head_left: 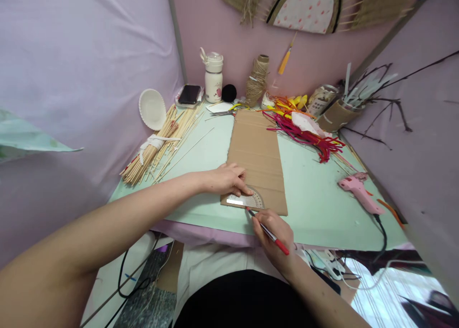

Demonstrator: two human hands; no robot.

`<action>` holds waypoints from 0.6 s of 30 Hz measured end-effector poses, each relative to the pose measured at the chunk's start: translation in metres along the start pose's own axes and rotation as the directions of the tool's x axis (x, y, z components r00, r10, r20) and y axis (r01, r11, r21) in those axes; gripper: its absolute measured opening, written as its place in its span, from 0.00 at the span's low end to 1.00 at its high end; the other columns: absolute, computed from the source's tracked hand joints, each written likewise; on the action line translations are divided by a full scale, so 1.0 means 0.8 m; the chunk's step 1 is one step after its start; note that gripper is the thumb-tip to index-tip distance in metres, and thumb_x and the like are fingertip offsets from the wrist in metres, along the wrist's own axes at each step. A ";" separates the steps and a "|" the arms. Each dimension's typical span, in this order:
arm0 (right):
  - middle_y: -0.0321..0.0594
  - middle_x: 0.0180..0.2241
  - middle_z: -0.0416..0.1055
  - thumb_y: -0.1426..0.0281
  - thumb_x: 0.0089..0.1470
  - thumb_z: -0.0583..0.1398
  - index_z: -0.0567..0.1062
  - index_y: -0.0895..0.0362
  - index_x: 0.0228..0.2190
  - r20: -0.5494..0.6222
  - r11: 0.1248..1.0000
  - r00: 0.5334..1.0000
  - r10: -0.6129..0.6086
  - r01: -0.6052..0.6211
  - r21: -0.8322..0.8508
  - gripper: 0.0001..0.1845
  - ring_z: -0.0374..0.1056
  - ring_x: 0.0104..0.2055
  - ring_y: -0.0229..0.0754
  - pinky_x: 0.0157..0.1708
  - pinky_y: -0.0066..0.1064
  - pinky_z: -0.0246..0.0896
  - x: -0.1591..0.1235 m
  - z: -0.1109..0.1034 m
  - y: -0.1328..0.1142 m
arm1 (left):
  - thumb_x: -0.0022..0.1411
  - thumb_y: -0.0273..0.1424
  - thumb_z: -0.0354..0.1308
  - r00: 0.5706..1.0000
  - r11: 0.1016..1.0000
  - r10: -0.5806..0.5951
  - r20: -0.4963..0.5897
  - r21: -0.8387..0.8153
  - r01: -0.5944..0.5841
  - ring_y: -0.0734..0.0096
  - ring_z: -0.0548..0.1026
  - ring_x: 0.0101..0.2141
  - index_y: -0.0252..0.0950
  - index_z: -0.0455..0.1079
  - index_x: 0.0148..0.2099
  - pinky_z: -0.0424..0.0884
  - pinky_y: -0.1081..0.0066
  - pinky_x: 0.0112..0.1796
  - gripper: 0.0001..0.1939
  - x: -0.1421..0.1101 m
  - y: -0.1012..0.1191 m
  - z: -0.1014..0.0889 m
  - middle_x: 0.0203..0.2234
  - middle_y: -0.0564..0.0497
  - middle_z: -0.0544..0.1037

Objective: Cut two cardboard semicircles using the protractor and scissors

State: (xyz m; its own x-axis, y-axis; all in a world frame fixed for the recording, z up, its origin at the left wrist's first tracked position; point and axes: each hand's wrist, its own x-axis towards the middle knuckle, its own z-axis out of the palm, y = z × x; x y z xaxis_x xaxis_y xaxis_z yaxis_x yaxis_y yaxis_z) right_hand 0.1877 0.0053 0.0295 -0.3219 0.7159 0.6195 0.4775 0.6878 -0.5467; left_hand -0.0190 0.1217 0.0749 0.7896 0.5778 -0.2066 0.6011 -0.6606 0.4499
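A clear half-round protractor (255,200) lies at the near edge of a brown cardboard sheet (256,146), its straight side close to that edge. My left hand (229,179) rests on the cardboard with fingers spread, the fingertips pressing the protractor down. Between the fingers of my right hand (274,230) is a pen (270,235) with a red end, slanted so that its tip touches the protractor's straight edge near the middle. My right palm faces partly away, below the cardboard's near edge.
Bamboo sticks (154,151), tied with white cloth, lie left. Behind stand a white bottle (214,79), a phone (190,94) and a twine cone (257,82). Red pipe cleaners (304,134), a pink glue gun (360,191) and a jar with twigs (340,115) are right.
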 end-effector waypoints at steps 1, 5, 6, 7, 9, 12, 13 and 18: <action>0.37 0.27 0.71 0.79 0.58 0.57 0.68 0.54 0.29 -0.006 1.000 1.000 0.004 -0.004 0.004 0.09 0.68 0.28 0.37 0.28 0.28 0.63 -0.001 0.000 0.000 | 0.64 0.38 0.55 1.000 1.000 -0.003 0.003 -0.001 0.003 0.65 0.58 0.40 0.56 0.72 0.52 0.52 0.67 0.42 0.15 0.000 0.001 0.000 0.38 0.51 0.65; 0.38 0.27 0.71 0.79 0.58 0.57 0.69 0.54 0.30 -0.026 0.999 1.000 0.010 -0.009 0.030 0.08 0.69 0.29 0.38 0.29 0.28 0.64 -0.003 -0.001 0.002 | 0.64 0.38 0.56 1.000 1.000 0.003 -0.013 -0.011 -0.004 0.65 0.59 0.40 0.56 0.73 0.51 0.52 0.67 0.42 0.14 0.000 0.002 -0.001 0.38 0.52 0.65; 0.38 0.27 0.71 0.79 0.58 0.57 0.69 0.54 0.30 -0.027 0.999 1.000 0.009 -0.008 0.031 0.08 0.69 0.29 0.38 0.29 0.28 0.65 -0.003 -0.001 0.001 | 0.64 0.38 0.56 1.000 1.000 0.003 -0.016 -0.012 -0.003 0.65 0.59 0.40 0.56 0.73 0.51 0.52 0.67 0.42 0.14 0.000 0.002 -0.001 0.38 0.52 0.65; 0.39 0.27 0.71 0.79 0.58 0.57 0.69 0.55 0.30 -0.027 1.000 1.000 0.011 -0.010 0.030 0.08 0.69 0.29 0.38 0.29 0.28 0.65 -0.003 -0.001 0.001 | 0.63 0.37 0.56 1.000 1.000 0.001 -0.016 -0.011 -0.001 0.65 0.59 0.41 0.56 0.73 0.51 0.52 0.67 0.42 0.14 0.000 0.001 0.000 0.38 0.52 0.65; 0.39 0.27 0.71 0.79 0.58 0.57 0.69 0.55 0.30 -0.022 0.999 1.000 0.021 -0.021 0.026 0.08 0.69 0.29 0.38 0.29 0.29 0.65 -0.002 -0.001 0.000 | 0.63 0.37 0.56 1.000 1.000 -0.001 -0.017 -0.005 0.001 0.65 0.59 0.41 0.56 0.73 0.51 0.52 0.67 0.42 0.14 0.000 0.000 0.001 0.38 0.52 0.65; 0.39 0.27 0.72 0.78 0.58 0.57 0.70 0.55 0.30 -0.023 0.999 0.999 0.035 -0.035 0.009 0.08 0.70 0.29 0.39 0.29 0.29 0.65 0.001 0.000 -0.003 | 0.63 0.37 0.57 1.000 1.000 0.008 -0.027 0.000 -0.008 0.65 0.59 0.40 0.57 0.73 0.51 0.52 0.67 0.41 0.14 0.000 0.000 0.002 0.38 0.52 0.66; 0.39 0.27 0.72 0.78 0.58 0.57 0.70 0.55 0.30 -0.023 0.999 0.999 0.034 -0.034 0.006 0.08 0.70 0.29 0.39 0.29 0.29 0.65 0.001 0.000 -0.003 | 0.63 0.37 0.57 0.999 1.000 0.012 -0.030 0.000 -0.013 0.65 0.59 0.40 0.57 0.73 0.51 0.52 0.68 0.41 0.15 0.000 0.000 0.001 0.37 0.52 0.66; 0.38 0.26 0.71 0.78 0.58 0.57 0.70 0.54 0.29 -0.017 0.996 0.999 0.050 -0.049 0.076 0.08 0.69 0.28 0.38 0.28 0.29 0.64 -0.001 -0.006 -0.001 | 0.64 0.36 0.55 0.999 1.000 0.021 -0.025 0.016 -0.020 0.64 0.59 0.42 0.55 0.72 0.52 0.52 0.69 0.41 0.15 -0.004 0.005 -0.003 0.37 0.51 0.66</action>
State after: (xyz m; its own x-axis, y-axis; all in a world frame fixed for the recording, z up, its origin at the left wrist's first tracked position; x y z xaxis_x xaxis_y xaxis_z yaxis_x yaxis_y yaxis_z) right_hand 0.1917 0.0036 0.0324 -0.2837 0.7475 0.6006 0.4292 0.6591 -0.6175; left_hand -0.0194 0.1187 0.0794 0.7987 0.5756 -0.1756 0.5867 -0.6799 0.4399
